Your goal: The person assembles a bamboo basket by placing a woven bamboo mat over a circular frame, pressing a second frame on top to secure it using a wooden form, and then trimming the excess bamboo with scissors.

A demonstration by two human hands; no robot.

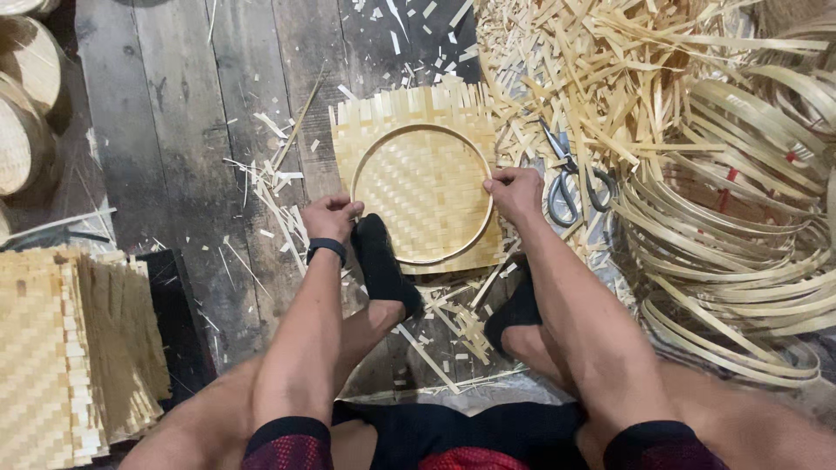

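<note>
A square woven bamboo mat (422,109) lies on the dark wooden floor. A thin round bamboo hoop (409,130) rests on top of it. My left hand (331,216) grips the hoop's left side, a black band on its wrist. My right hand (514,193) pinches the hoop's right rim. My foot in a black sock (380,261) presses on the mat's near edge, beside the left hand. My other black-socked foot (515,309) rests on the floor below the right hand.
Scissors (570,178) lie just right of the mat. A heap of bamboo strip offcuts (601,70) fills the top right. Coiled bamboo hoops (740,261) are stacked at right. Woven mats (70,357) are piled at lower left, finished baskets (22,113) at far left.
</note>
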